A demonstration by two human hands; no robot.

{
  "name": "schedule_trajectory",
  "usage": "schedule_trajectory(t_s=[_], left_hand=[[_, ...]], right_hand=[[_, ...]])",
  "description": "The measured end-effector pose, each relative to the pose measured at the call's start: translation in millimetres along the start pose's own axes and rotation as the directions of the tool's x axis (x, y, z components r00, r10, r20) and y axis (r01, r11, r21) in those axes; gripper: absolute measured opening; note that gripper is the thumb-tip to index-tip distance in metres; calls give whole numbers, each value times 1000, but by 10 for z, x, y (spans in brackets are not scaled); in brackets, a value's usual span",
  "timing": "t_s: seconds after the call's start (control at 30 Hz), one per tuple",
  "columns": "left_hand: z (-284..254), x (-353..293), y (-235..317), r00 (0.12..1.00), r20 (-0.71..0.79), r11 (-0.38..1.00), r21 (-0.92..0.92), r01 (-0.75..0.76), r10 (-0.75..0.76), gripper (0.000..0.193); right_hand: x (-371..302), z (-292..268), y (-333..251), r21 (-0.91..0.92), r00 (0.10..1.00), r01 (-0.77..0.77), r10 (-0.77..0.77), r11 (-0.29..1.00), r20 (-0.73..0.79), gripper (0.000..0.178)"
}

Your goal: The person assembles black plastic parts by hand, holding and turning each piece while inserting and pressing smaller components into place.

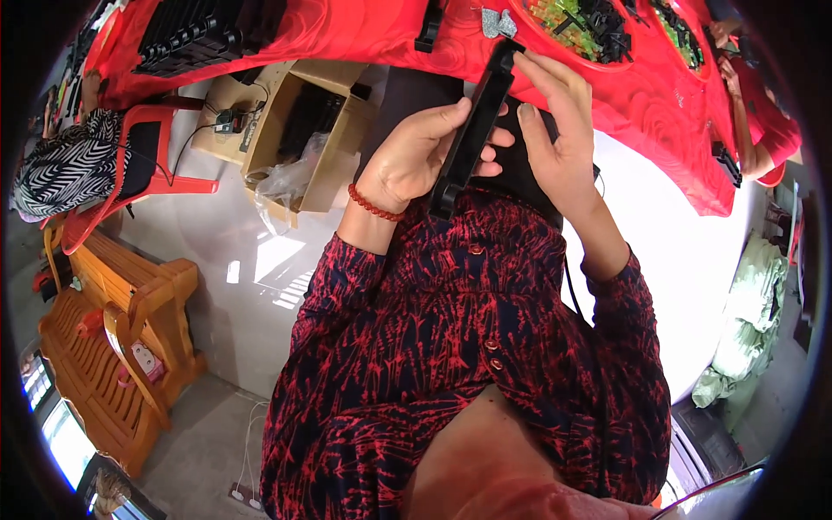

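A long black plastic bar [472, 139] with raised ends is tilted in front of my body, its far end over the table edge. My left hand [412, 154], with a red bead bracelet at the wrist, is closed around its middle, thumb on the near side and fingertips showing beyond it. Beside the bar's far end is my right hand [563, 130], its fingers stretched out. The index fingertip lies at that end; whether it presses on it I cannot tell. Small silvery grey pieces [499, 23] lie on the table just past the bar.
A red-covered table [347, 35] runs across the far side. On it are a stack of black parts [195, 39] and red trays of green and black pieces [581, 30]. A cardboard box [260, 165], red chair [195, 185] and wooden bench [104, 347] stand left. Another person's arm [745, 130] is right.
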State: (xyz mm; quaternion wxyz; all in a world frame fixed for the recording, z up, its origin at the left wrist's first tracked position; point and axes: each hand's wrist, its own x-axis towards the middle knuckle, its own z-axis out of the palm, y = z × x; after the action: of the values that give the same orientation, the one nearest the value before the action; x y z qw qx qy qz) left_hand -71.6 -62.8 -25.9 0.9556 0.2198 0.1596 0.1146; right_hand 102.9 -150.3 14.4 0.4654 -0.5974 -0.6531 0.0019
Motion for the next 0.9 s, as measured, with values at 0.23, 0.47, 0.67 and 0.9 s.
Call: schedule_trajectory(t_s=[0.23, 0.47, 0.67, 0.9], left_hand=[[-5, -12, -29, 996, 81, 999, -6, 48, -48, 52], [-67, 37, -58, 993, 53, 992, 78, 102, -107, 55], [-333, 106, -81, 996, 65, 989, -141, -53, 63, 64], [60, 122, -173, 845, -155, 841, 290, -456, 511, 47]], right_hand=[[62, -141, 39, -314, 936, 185, -70, 931, 345, 60], [52, -229, 147, -432, 873, 347, -119, 832, 472, 34], [30, -346, 183, -426, 918, 285, -117, 859, 380, 40], [-174, -249, 165, -450, 982, 95, -9, 888, 189, 41]])
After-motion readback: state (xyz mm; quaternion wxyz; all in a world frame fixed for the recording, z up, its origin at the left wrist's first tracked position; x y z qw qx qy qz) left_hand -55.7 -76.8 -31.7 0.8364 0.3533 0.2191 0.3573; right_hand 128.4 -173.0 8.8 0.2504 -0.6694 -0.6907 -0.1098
